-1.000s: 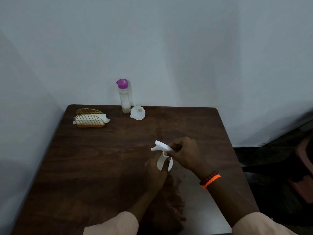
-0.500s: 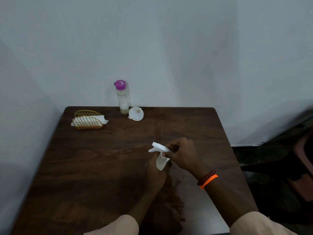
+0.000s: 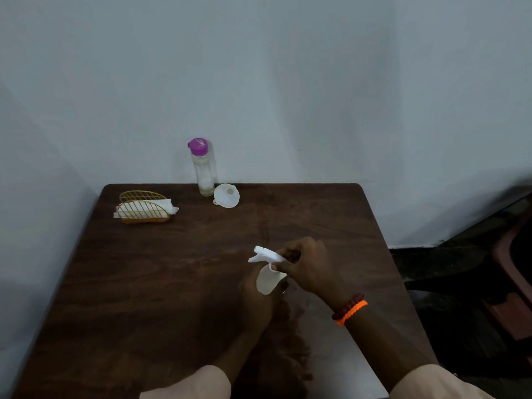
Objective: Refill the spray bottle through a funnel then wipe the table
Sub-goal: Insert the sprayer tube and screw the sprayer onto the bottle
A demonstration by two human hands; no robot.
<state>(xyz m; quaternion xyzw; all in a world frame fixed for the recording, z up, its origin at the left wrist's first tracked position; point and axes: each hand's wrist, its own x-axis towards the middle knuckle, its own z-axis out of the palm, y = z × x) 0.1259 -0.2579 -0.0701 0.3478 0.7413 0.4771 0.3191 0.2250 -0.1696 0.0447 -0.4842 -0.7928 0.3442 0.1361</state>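
A small white spray bottle stands near the middle of the dark wooden table. My left hand grips its body from below and behind. My right hand grips the white trigger head on top, its nozzle pointing left. At the table's far edge stands a clear bottle with a purple cap, holding some clear liquid. A white funnel lies on the table right beside it.
A gold wire holder with white napkins sits at the far left corner. Pale walls close in at the back and left. A dark floor and a reddish chair lie to the right of the table.
My hands and the spray bottle have stayed in nearly the same spot. The bottle body now shows a bit more below the trigger head.
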